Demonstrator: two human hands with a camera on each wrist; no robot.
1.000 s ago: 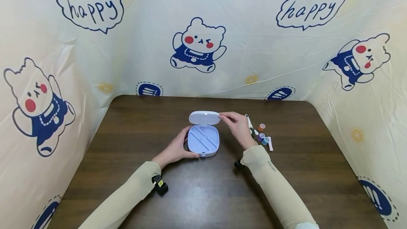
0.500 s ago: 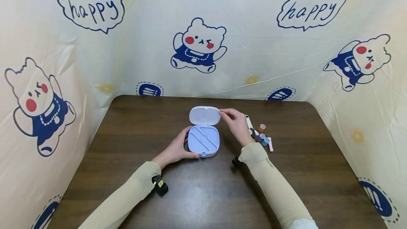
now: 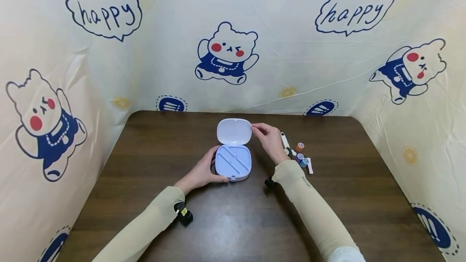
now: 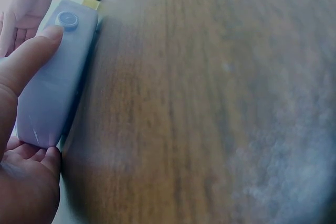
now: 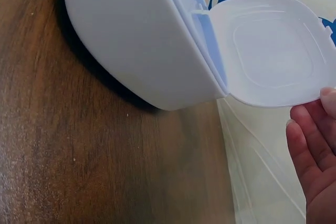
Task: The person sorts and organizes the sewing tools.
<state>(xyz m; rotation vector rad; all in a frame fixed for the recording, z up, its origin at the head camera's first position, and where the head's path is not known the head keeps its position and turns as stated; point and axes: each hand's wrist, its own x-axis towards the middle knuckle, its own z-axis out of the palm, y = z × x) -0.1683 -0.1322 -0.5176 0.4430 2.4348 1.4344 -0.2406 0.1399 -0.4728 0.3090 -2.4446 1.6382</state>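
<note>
A lavender-blue plastic case (image 3: pixel 233 164) with rounded corners stands on the table, its hinged lid (image 3: pixel 234 132) swung up at the back. Slanting dividers cross the blue inside. My left hand (image 3: pixel 201 172) grips the case at its left side. In the left wrist view the thumb (image 4: pixel 37 56) lies on the front wall beside a round button (image 4: pixel 67 20), and the other fingers (image 4: pixel 37 153) reach round the end. With thumb and fingertips, my right hand (image 3: pixel 271 142) pinches the lid's right edge. The right wrist view shows the lid's pale inner face (image 5: pixel 273 51).
Right of the right hand lie small things: an orange spool (image 3: pixel 299 146), a purple spool (image 3: pixel 299 157), a blue spool (image 3: pixel 304 163), a narrow white piece (image 3: pixel 310 166) and a white-handled item (image 3: pixel 284 140). Behind the wooden table (image 3: pixel 164 140) hangs a printed curtain (image 3: pixel 233 96).
The lid has turned on its hinge, its top edge now higher in the head view and more of its face showing. My right hand moved slightly with it; my left stayed on the case.
</note>
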